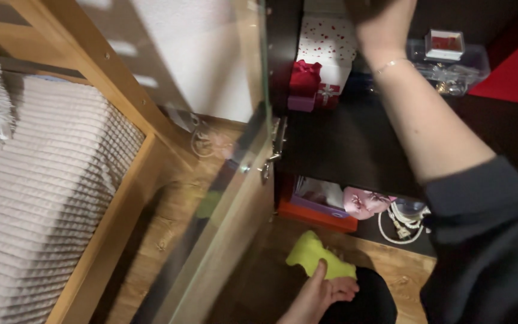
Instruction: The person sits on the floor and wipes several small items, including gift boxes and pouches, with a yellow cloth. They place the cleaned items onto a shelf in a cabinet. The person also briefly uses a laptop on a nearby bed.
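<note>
While the left hand [325, 293] lies low in the view with its fingers laid over a crumpled yellow-green cloth [316, 255], the cloth itself rests on the wooden floor [169, 234] just in front of the dark cabinet [355, 144]. That hand's grip is loose: the thumb spreads along the cloth's edge and the fingers curl on top of it, pressing rather than pinching.

Just behind the cloth, on the cabinet's bottom shelf, stand an orange tray-like box [319, 215], a pink fabric pouch [362, 202] and a coiled white cable [400, 227]. On the shelf above are a white gift box with small red hearts [326, 45], a dark red bow-topped box [304, 77] and a clear plastic container [454, 69] with a small red-and-white box [445, 43] on it. A glass cabinet door [235, 156] hangs open to the left.

Farther left, a bed with a light wooden frame [106, 222] carries a ribbed cream blanket [49, 180].

The right arm, in a dark sleeve [487, 240] with a thin bracelet [391, 64] at the wrist, stretches up to the top shelf. The right hand [382, 18] is cut off by the picture's edge, so whether its grip is spread or closed cannot be told.
</note>
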